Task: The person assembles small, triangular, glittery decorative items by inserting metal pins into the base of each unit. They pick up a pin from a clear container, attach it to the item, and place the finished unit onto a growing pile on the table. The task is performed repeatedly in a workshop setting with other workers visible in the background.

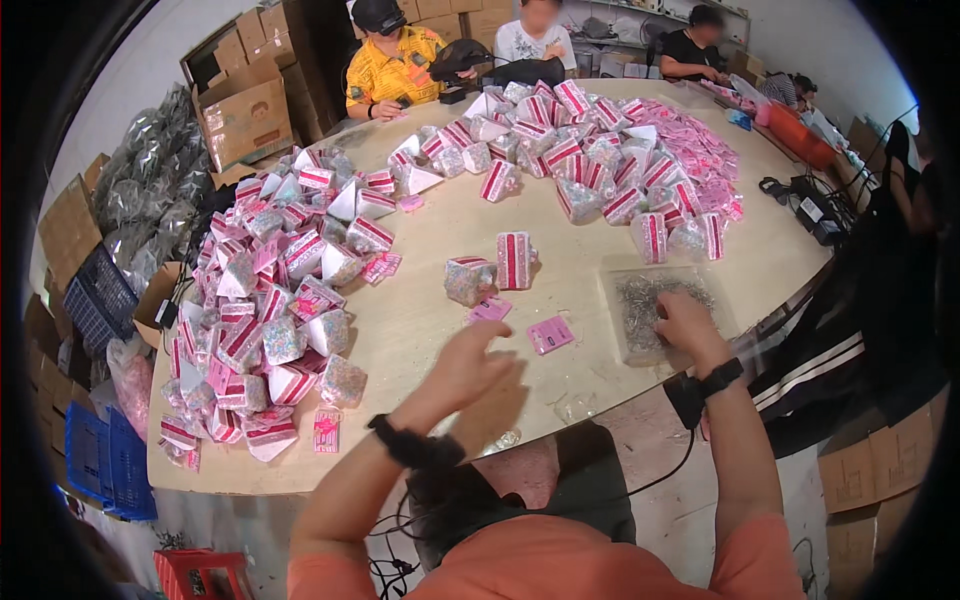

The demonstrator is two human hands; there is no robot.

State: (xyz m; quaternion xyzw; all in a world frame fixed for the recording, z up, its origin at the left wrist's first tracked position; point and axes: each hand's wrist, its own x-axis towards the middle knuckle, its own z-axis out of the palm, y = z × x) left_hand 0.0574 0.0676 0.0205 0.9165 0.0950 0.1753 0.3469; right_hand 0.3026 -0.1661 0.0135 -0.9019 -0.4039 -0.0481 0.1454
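Note:
My right hand (688, 322) reaches into a clear plastic tray (610, 318) of small silvery metal pieces (640, 300). Its fingers curl together at the pieces; whatever lies between them is too small to make out. Over the table in front of me, my left hand (468, 366) holds nothing, its fingers apart. Just beyond it lie a pink card (549, 335) and another pink card (490, 309). Behind these, a cake-slice-shaped piece with pink and white stripes (514, 262) stands beside a similar one with a speckled side (468, 281).
A large heap of cake-slice pieces (285, 300) covers the table's left side. Another heap (560, 140) sits at the far side, beside piled pink cards (690, 155). Several people sit beyond the table. Blue crates (95, 455) stand at left; a cable (668, 478) hangs near my right arm.

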